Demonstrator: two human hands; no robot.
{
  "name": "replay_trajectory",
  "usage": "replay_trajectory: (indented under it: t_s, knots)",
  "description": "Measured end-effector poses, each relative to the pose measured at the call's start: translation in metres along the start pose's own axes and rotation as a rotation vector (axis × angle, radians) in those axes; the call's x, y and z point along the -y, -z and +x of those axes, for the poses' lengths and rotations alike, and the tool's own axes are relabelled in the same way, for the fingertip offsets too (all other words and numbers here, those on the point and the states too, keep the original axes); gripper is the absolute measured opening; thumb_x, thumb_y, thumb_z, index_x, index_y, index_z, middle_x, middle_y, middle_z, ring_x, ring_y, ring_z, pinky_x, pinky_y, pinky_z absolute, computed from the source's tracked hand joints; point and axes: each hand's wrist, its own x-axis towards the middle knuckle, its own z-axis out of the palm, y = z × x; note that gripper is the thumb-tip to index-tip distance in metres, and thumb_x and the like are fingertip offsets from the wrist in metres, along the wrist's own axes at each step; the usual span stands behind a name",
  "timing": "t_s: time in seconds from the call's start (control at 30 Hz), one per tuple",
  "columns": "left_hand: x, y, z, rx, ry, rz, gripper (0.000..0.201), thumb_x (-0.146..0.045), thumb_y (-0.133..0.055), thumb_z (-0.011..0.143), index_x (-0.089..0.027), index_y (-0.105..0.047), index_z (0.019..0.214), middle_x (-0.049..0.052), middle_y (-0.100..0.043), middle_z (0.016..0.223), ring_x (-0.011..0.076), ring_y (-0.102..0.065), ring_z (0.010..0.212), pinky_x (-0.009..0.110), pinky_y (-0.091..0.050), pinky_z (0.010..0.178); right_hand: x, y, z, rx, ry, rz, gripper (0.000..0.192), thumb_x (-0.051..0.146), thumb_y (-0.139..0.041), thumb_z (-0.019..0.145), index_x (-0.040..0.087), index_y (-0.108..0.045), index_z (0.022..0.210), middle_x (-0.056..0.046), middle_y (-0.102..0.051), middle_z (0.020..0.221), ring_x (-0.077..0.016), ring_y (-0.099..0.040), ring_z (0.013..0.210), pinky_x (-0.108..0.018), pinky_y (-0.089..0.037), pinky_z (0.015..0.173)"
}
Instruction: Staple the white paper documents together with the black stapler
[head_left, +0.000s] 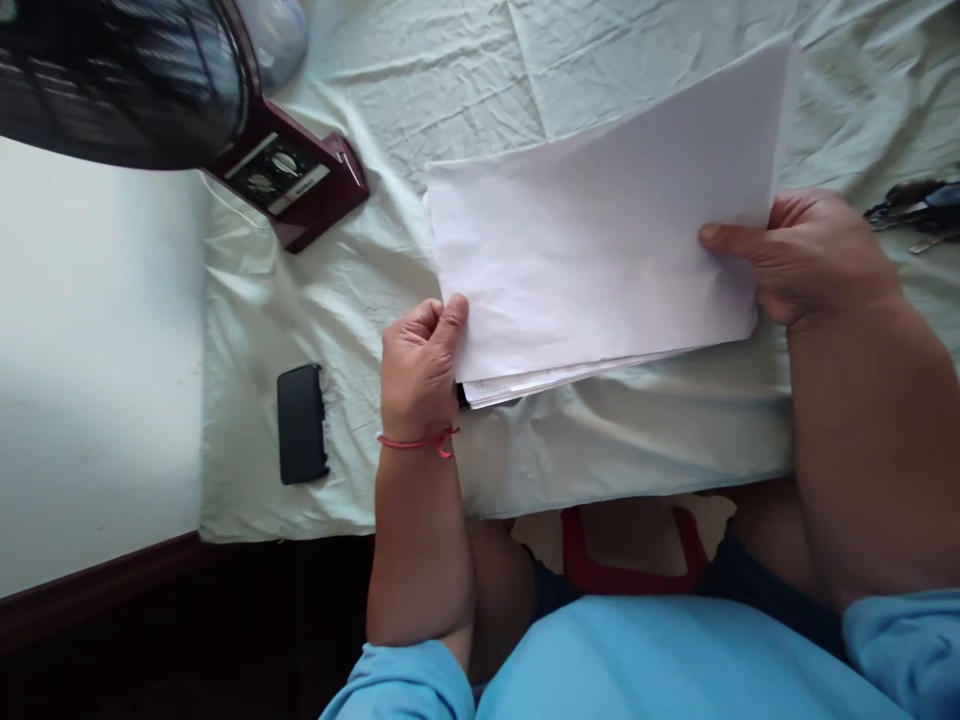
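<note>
Pale cloth-covered table (pixel 315 300), left hand (pixel 417 368) and right hand (pixel 806 255) gripping paper stack (pixel 600 240)

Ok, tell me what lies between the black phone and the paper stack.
In the head view, the left hand gripping the paper stack; otherwise bare cloth beside the phone.

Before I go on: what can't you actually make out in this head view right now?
- Underside of the paper stack: hidden by its top sheet; sheet count unclear.
- Dark object under the stack's near corner, beside the left hand: mostly covered by paper.
- Right hand fingers: behind the stack.
- Fan: cut off by the top and left edges; dial labels too small.
- Metal items at the right edge: cut off, too small to name.
</note>
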Motion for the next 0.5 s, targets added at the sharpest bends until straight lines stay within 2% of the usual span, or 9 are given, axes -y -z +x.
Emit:
replay_trajectory:
  t_s: [0.13,0.23,0.33,0.4,0.47,0.5]
  knots:
    - [-0.003,-0.0003,-0.0004,0.104,0.049,0.008,0.044,-0.046,-0.105,0.064,-0.021,-0.072,0.077,-0.001,-0.068,0.073,0.0115,-0.055,0.061,0.024,-0.041,0.054,-0.001,0.004,0.0048,-0.049,0.017,-0.039,0.019,0.004,-0.081,0.08,0.009,-0.081,0.098,-0.005,-0.078,0.095,-0.0065,-0.064,0.069,-0.017,-0.053,0.061]
    - [-0.0021,-0.001,-0.0008,0.075,0.0,0.073,0.052,-0.051,-0.101,0.071,-0.021,-0.059,0.063,-0.004,-0.053,0.06,0.0091,-0.043,0.055,0.025,-0.033,0.051,-0.0009,0.0047,0.0057,-0.055,0.029,-0.037,0.017,0.004,-0.081,0.08,0.009,-0.081,0.097,-0.004,-0.078,0.093,-0.0059,-0.064,0.068,-0.015,-0.05,0.059]
    - [-0.0001,-0.0007,-0.0002,0.027,-0.026,0.095,0.062,-0.059,-0.096,0.079,-0.022,-0.051,0.059,-0.006,-0.041,0.054,0.0085,-0.032,0.05,0.027,-0.027,0.047,-0.0002,0.0042,0.0052,-0.05,0.022,-0.023,0.017,0.001,-0.08,0.081,0.009,-0.08,0.097,-0.004,-0.078,0.093,-0.0061,-0.065,0.069,-0.018,-0.055,0.065]
    - [-0.0004,-0.0004,-0.0001,0.07,-0.017,0.058,0.055,-0.06,-0.095,0.081,-0.022,-0.059,0.062,-0.005,-0.049,0.056,0.0095,-0.038,0.05,0.026,-0.032,0.048,0.0008,0.0047,0.0052,-0.06,0.02,-0.008,0.018,0.0,-0.08,0.082,0.008,-0.08,0.098,-0.004,-0.077,0.093,-0.0065,-0.065,0.07,-0.021,-0.058,0.069]
    - [-0.0028,-0.0009,-0.0012,0.188,0.013,0.042,0.04,-0.054,-0.098,0.078,-0.022,-0.075,0.079,-0.001,-0.068,0.07,0.0138,-0.058,0.061,0.026,-0.046,0.057,0.0019,0.0061,0.0055,-0.08,0.032,-0.005,0.017,-0.002,-0.079,0.083,0.009,-0.08,0.097,-0.003,-0.077,0.093,-0.006,-0.066,0.071,-0.023,-0.059,0.073]
    - [-0.0043,-0.0015,-0.0021,0.239,0.032,0.048,0.038,-0.051,-0.101,0.075,-0.022,-0.081,0.089,0.002,-0.077,0.081,0.0173,-0.066,0.071,0.027,-0.053,0.064,0.0024,0.0069,0.0057,-0.095,0.035,-0.01,0.018,-0.003,-0.079,0.083,0.009,-0.08,0.096,-0.003,-0.077,0.092,-0.0057,-0.066,0.071,-0.024,-0.06,0.075]
